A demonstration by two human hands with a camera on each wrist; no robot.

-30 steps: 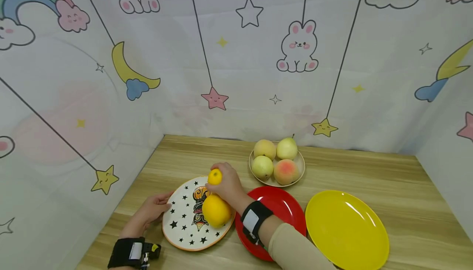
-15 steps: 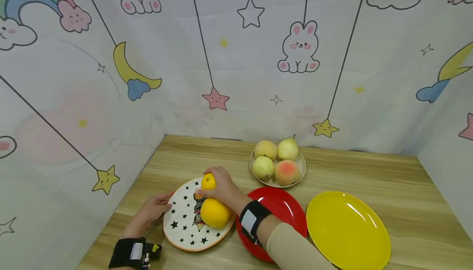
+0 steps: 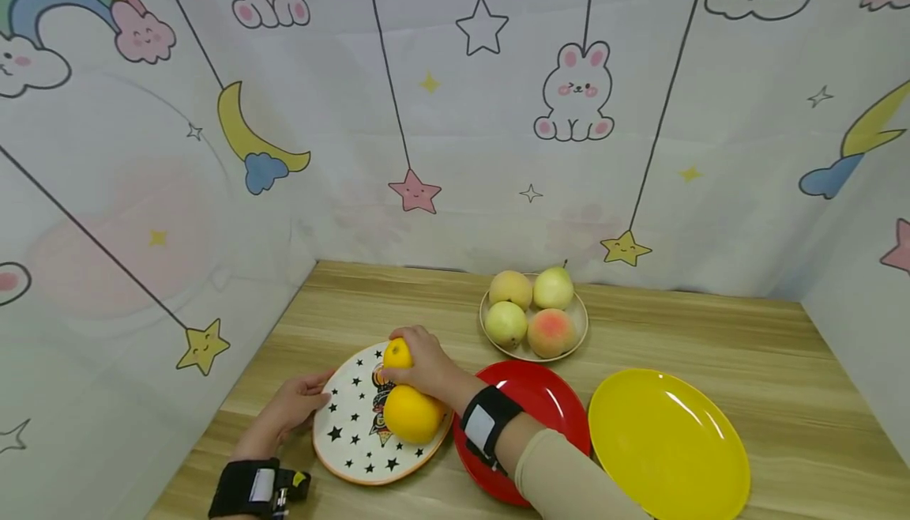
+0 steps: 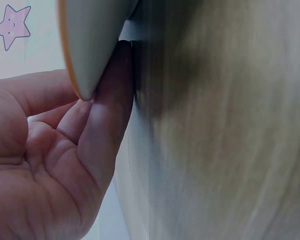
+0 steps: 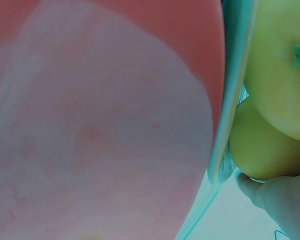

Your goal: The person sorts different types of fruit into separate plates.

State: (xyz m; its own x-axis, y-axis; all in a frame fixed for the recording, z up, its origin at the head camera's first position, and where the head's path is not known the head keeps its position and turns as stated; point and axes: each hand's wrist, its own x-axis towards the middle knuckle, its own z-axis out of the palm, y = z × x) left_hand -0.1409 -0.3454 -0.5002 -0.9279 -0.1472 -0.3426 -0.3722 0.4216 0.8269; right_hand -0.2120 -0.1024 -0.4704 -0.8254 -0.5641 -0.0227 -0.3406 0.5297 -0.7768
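Note:
A white plate [image 3: 348, 417] with black stars, a cartoon figure and an orange rim lies at the left. My left hand [image 3: 295, 405] grips its left edge; in the left wrist view, fingers reach under the plate's rim [image 4: 85, 45]. My right hand [image 3: 434, 368] holds a small yellow-orange fruit [image 3: 396, 352], low over the plate's upper part, its kind unclear. Just below that hand, a larger yellow-orange fruit [image 3: 412, 416] sits on the plate's right side. The right wrist view shows the larger fruit [image 5: 280, 65] with a star-shaped stem end, the held fruit [image 5: 255, 145] partly behind it.
A red plate [image 3: 547, 397] stands against the white plate's right side, partly under my right forearm. Farther right lies a yellow plate [image 3: 668, 441]. A small dish [image 3: 486, 329] at the back holds several peaches and pears. Patterned cloth walls [image 3: 469, 133] rise behind and beside the table.
My right hand has moved left and slightly toward me with the small fruit in it. The larger fruit has shifted a little and turned. My left hand stays on the plate's edge.

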